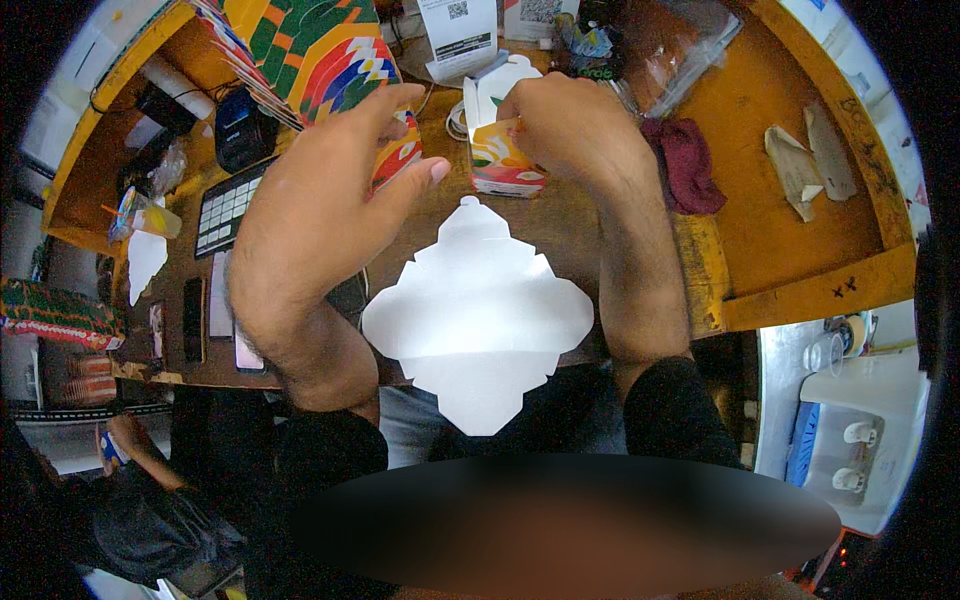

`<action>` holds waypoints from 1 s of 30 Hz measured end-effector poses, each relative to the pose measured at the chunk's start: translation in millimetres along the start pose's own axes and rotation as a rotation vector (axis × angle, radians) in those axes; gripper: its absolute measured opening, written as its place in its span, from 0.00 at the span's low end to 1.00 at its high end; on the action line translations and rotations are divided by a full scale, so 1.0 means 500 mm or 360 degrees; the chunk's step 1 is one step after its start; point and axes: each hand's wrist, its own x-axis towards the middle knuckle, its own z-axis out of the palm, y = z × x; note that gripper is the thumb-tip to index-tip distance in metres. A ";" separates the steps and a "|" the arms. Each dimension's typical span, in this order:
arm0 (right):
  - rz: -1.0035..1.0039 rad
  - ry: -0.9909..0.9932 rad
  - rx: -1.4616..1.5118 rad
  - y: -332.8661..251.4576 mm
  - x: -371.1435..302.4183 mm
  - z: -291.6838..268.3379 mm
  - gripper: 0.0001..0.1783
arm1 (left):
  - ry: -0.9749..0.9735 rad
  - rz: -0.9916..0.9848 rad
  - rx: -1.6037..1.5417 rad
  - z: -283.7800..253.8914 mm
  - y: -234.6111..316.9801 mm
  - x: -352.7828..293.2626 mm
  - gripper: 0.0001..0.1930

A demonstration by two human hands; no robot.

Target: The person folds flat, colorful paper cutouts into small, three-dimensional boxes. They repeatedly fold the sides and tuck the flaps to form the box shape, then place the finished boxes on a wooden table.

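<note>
From left to right on a wooden table [415, 235]: one dark phone [194, 320], one tablet [228, 205], and a stack of printed cardboard sheets [325, 45], overlapping too closely to count. The left hand [325, 185] hangs before the stack, thumb well parted from fingers; whether it touches the sheets, I cannot tell. At centre lies one flat white carton blank [477, 310], over the table's near edge. Beyond it is one part-folded patterned carton [505, 172], the right hand [565, 115] curled closely on its right side. Farther right: one maroon cloth [685, 165], two torn cardboard pieces [793, 175]. The step appears to be shaping the carton; the next move likely calls for both hands steadying its walls and tucking flaps.
</note>
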 end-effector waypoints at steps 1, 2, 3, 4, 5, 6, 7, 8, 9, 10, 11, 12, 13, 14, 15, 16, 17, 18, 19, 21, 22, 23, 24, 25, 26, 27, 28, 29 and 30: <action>-0.0026 0.0004 -0.0006 0.000 0.012 0.012 0.16 | 0.0009 0.0010 0.0003 0.000 -0.001 -0.002 0.31; 0.0000 -0.0084 -0.0008 -0.001 0.027 0.025 0.16 | 0.0014 0.0021 -0.0014 -0.001 -0.002 -0.004 0.31; -0.0010 -0.0117 0.0009 -0.005 0.040 0.038 0.17 | 0.0019 0.0032 -0.0032 -0.002 -0.002 -0.006 0.31; 0.0027 -0.0191 -0.0010 -0.006 0.051 0.048 0.17 | 0.0024 0.0044 -0.0048 -0.004 -0.002 -0.006 0.31; -0.0025 -0.0204 0.0014 -0.007 0.060 0.055 0.18 | 0.0024 0.0049 -0.0047 -0.007 0.000 -0.007 0.31; -0.0031 -0.0261 0.0004 -0.006 0.066 0.058 0.19 | 0.0023 0.0053 -0.0047 -0.010 0.001 -0.007 0.31; -0.0045 -0.0371 -0.0024 -0.005 0.070 0.057 0.20 | 0.0022 0.0057 -0.0046 -0.014 0.003 -0.008 0.31; -0.0071 -0.0382 0.0069 -0.001 0.068 0.054 0.20 | -0.0008 0.0048 -0.0052 -0.019 0.004 -0.008 0.31; -0.0105 -0.0448 0.0143 0.007 0.064 0.046 0.20 | -0.0037 0.0038 -0.0058 -0.023 0.004 -0.009 0.31; -0.0148 -0.0478 0.0237 0.015 0.059 0.037 0.21 | -0.0053 0.0016 -0.0058 -0.026 0.004 -0.010 0.31; -0.0184 -0.0409 0.0268 0.023 0.047 0.032 0.21 | -0.0066 0.0021 -0.0096 -0.029 0.004 -0.012 0.31; -0.0229 -0.0300 0.0320 0.031 0.035 0.027 0.21 | -0.0067 0.0016 -0.0126 -0.031 0.004 -0.013 0.31; -0.0271 -0.0192 0.0372 0.035 0.029 0.025 0.21 | -0.0068 0.0020 -0.0148 -0.033 0.004 -0.015 0.31; -0.0235 -0.0277 0.0328 0.037 0.028 0.025 0.20 | -0.0091 -0.0013 -0.0185 -0.035 0.005 -0.015 0.31; -0.0197 -0.0360 0.0287 0.037 0.030 0.027 0.19 | -0.0115 -0.0037 -0.0213 -0.036 0.006 -0.016 0.32; -0.0203 -0.0415 0.0272 0.038 0.034 0.032 0.18 | -0.0138 -0.0059 -0.0239 -0.037 0.007 -0.016 0.32; -0.0129 -0.0376 0.0185 0.039 0.041 0.037 0.18 | -0.0122 -0.0036 -0.0218 -0.038 0.008 -0.016 0.32; -0.0101 -0.0311 0.0125 0.040 0.050 0.043 0.18 | -0.0104 -0.0014 -0.0197 -0.038 0.010 -0.016 0.32; -0.0046 -0.0295 0.0066 0.045 0.057 0.048 0.19 | -0.0098 -0.0033 -0.0160 -0.038 0.011 -0.016 0.32; -0.0110 -0.0384 0.0140 0.065 0.066 0.052 0.20 | -0.0087 0.0001 -0.0195 -0.038 0.012 -0.018 0.32; -0.0121 -0.0408 0.0194 0.078 0.067 0.052 0.21 | -0.0090 -0.0025 -0.0210 -0.038 0.012 -0.019 0.33; -0.0128 -0.0373 0.0250 0.089 0.065 0.053 0.24 | -0.0080 0.0012 -0.0194 -0.037 0.010 -0.020 0.33; -0.0139 -0.0238 0.0246 0.099 0.063 0.053 0.25 | -0.0071 0.0024 -0.0182 -0.037 0.008 -0.021 0.33; -0.0144 -0.0084 0.0245 0.107 0.064 0.050 0.27 | -0.0044 0.0067 -0.0165 -0.037 0.005 -0.022 0.33; -0.0142 0.0034 0.0239 0.110 0.064 0.047 0.28 | -0.0058 0.0026 -0.0186 -0.038 0.002 -0.024 0.33; -0.0134 0.0119 0.0142 0.109 0.067 0.042 0.28 | -0.0054 0.0010 -0.0203 -0.039 0.000 -0.024 0.33; -0.0151 0.0212 0.0281 0.104 0.069 0.038 0.25 | -0.0025 0.0062 -0.0228 -0.040 -0.001 -0.025 0.33; -0.0152 0.0284 0.0406 0.097 0.070 0.033 0.22 | -0.0050 -0.0017 -0.0221 -0.041 -0.001 -0.025 0.33; -0.0152 0.0355 0.0532 0.087 0.070 0.027 0.20 | -0.0050 -0.0029 -0.0221 -0.043 0.000 -0.024 0.33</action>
